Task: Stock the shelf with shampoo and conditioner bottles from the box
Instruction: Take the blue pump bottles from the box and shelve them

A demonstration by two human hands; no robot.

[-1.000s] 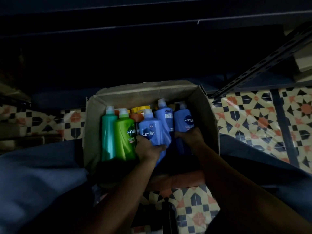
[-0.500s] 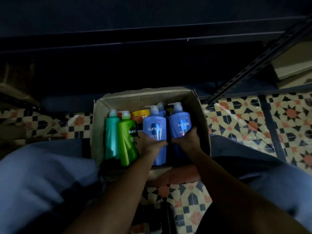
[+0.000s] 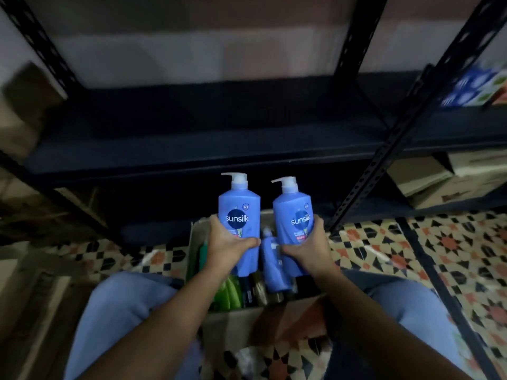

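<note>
Blue pump bottles, two of them, are held upright side by side above the box (image 3: 197, 259), one in each hand. The left hand (image 3: 225, 242) grasps the left bottle (image 3: 240, 212) round its lower body, thumb across the front below the "sunsilk" label. The right hand (image 3: 310, 246) grasps the right bottle (image 3: 293, 212) the same way, fingers wrapped round its right edge. Both bottles have white pump heads with the spouts pointing left, and they stand just in front of the dark shelf (image 3: 192, 149), close to each other but apart.

Below the hands, the cardboard box sits on the patterned tile floor (image 3: 452, 250) between the person's knees in light blue jeans (image 3: 123, 305). Inside it lie a third blue bottle (image 3: 271, 267) between the two hands, a green bottle (image 3: 229, 293) toward the left, and some darker bottles that are too dim to tell apart.

The shelf is part of a black metal rack with perforated uprights (image 3: 384, 149); its board in front of the bottles is dark and blurred. To the right, other cartons (image 3: 439, 179) rest on a lower shelf, and a blue-and-white pack (image 3: 474, 86) sits higher up.
</note>
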